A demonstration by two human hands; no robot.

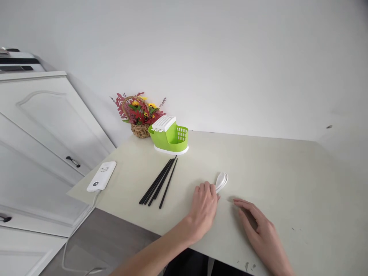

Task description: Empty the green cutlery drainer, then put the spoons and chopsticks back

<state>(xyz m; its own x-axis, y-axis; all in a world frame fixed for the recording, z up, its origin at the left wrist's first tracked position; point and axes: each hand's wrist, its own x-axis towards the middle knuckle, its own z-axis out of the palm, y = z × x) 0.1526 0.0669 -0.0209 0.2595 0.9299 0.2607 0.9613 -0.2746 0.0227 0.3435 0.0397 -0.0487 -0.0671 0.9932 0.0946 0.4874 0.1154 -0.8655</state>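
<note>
My left hand (204,202) is closed around the handles of several stacked white spoons (221,181), whose bowls stick out past the fingers toward the far side. The handles are mostly hidden under the hand. To the right, my right hand (260,230) rests by the tabletop with fingers extended and thumb apart, holding nothing. Several black chopsticks (159,182) lie in a loose bundle to the left of my left hand. Behind them stands a green cutlery holder (169,138) with a white lid part and white base.
A wicker basket (140,130) of red and yellow flowers stands beside the holder, near the wall. At the table's (276,165) left edge lies a white power bank (101,176) with a cable (75,231) hanging to the floor. White cabinets (43,153) flank the left.
</note>
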